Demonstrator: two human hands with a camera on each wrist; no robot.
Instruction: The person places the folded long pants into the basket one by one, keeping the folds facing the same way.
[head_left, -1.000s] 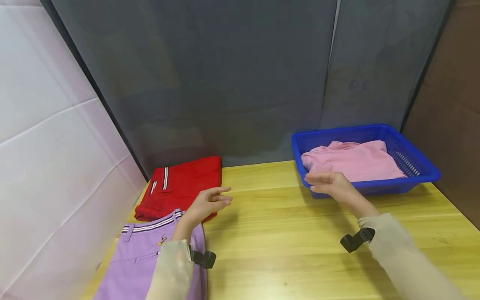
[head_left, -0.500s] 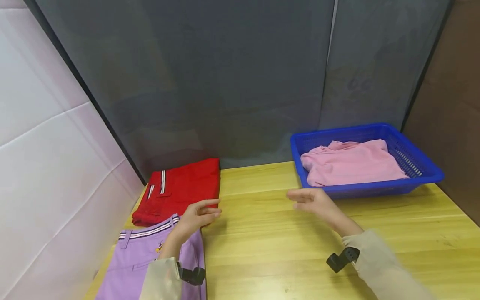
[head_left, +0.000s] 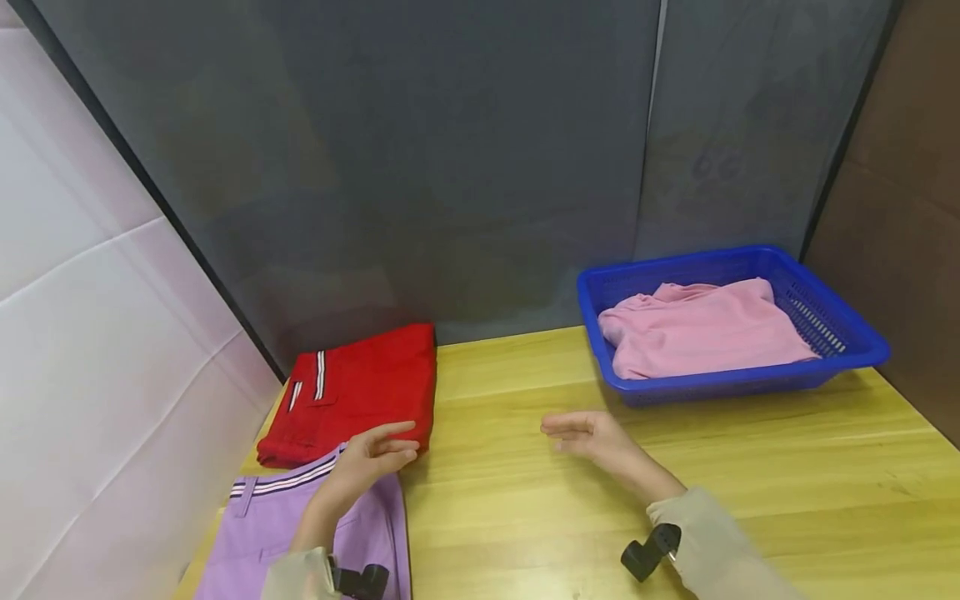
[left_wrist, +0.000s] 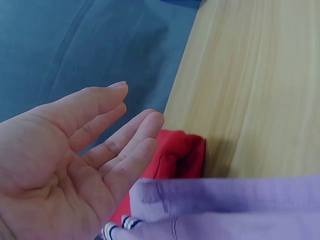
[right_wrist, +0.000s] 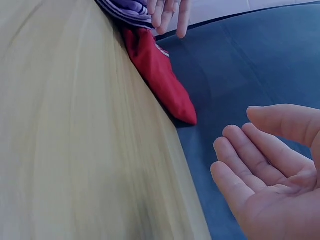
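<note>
My left hand [head_left: 371, 454] hovers open over the top edge of the folded purple trousers [head_left: 300, 533], just in front of the folded red garment [head_left: 352, 390]. In the left wrist view the left hand [left_wrist: 75, 165] shows an empty palm with relaxed fingers above the purple trousers [left_wrist: 230, 207] and the red garment [left_wrist: 177, 157]. My right hand [head_left: 588, 435] floats open and empty above the middle of the wooden table [head_left: 675, 467]. The right wrist view shows the right hand [right_wrist: 270, 170] holding nothing.
A blue plastic basket [head_left: 840, 321] stands at the back right with a folded pink garment [head_left: 701, 329] in it. Dark grey panels [head_left: 450, 167] close the back, a white wall [head_left: 90, 333] the left, a brown panel [head_left: 915, 208] the right.
My right hand has drawn back from the basket's front rim toward the table's middle. My left hand has pulled back a little over the purple trousers. Both stay empty.
</note>
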